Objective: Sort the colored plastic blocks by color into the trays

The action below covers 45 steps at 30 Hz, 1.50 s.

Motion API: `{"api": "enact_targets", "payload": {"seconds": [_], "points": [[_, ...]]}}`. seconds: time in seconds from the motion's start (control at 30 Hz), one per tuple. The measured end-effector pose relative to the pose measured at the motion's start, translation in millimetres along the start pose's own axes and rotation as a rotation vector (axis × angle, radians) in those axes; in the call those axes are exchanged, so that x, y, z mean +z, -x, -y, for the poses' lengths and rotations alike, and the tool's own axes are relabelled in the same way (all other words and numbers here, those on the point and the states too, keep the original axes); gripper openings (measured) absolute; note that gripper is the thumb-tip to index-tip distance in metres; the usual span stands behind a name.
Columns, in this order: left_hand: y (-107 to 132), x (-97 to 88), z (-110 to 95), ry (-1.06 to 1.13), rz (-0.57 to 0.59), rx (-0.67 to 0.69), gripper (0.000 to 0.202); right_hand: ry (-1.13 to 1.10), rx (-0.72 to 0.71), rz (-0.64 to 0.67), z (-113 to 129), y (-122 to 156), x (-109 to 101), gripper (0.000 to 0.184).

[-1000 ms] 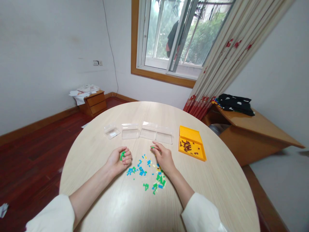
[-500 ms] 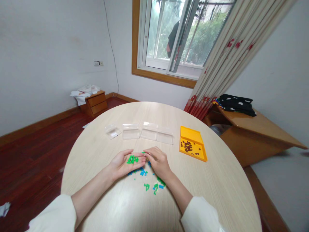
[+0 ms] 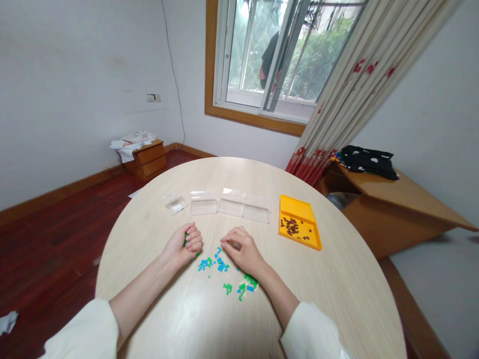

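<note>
My left hand [image 3: 183, 247] is closed in a fist, palm side up, with small green plastic pieces [image 3: 186, 240] showing between the thumb and the curled fingers. Just to its right, my right hand [image 3: 243, 252] hovers over the table with thumb and index finger pinched together; whatever may be between them is too small to make out. Below and between the hands lie scattered blue pieces [image 3: 221, 265] mixed with green ones [image 3: 227, 288]. More green pieces [image 3: 250, 280] lie beside the right wrist, partly hidden by it.
Clear plastic boxes [image 3: 204, 205] stand in a row beyond the hands, a smaller clear box [image 3: 175, 204] at the left end. At the right is an opened yellow case [image 3: 312, 234] holding dark brown pieces [image 3: 291, 227]. Everything rests on a round wooden table [image 3: 179, 319].
My left hand has closed over the green pieces that lay on its open palm and moved slightly left, away from my right hand. My right hand stays almost in place.
</note>
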<state>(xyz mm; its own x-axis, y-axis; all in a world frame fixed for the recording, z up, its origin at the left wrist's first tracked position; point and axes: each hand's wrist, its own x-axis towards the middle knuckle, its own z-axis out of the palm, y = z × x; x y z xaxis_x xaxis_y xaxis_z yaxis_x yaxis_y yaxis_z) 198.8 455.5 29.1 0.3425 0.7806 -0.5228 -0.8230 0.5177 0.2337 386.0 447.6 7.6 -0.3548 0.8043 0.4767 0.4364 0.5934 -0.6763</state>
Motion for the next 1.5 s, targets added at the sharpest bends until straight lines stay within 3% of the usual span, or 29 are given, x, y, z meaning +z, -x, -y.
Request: {"api": "enact_targets", "payload": {"seconds": [0.13,0.33,0.6,0.93,1.23,1.5], "points": [[2.3,1.0,-1.5,0.02,-0.01,0.041,0.037,0.038,-0.024,0.195,8.1,3.7,4.0,0.009],[4.0,3.3,-0.3,0.006,-0.029,0.04,0.036,0.153,-0.079,0.35,22.7,6.6,7.1,0.017],[5.3,4.5,0.2,-0.003,-0.035,0.046,0.036,0.181,-0.057,0.378,25.3,7.2,9.0,0.013],[2.7,1.9,0.2,-0.016,-0.025,0.018,0.034,-0.017,0.07,0.176,14.2,2.4,10.8,0.01],[3.9,2.0,0.0,-0.012,-0.013,0.013,0.033,-0.083,0.145,0.104,9.1,2.4,10.9,0.01],[4.0,2.2,0.5,-0.015,-0.012,0.015,0.033,-0.473,0.475,-0.268,-11.8,-4.2,8.5,0.016]]}}
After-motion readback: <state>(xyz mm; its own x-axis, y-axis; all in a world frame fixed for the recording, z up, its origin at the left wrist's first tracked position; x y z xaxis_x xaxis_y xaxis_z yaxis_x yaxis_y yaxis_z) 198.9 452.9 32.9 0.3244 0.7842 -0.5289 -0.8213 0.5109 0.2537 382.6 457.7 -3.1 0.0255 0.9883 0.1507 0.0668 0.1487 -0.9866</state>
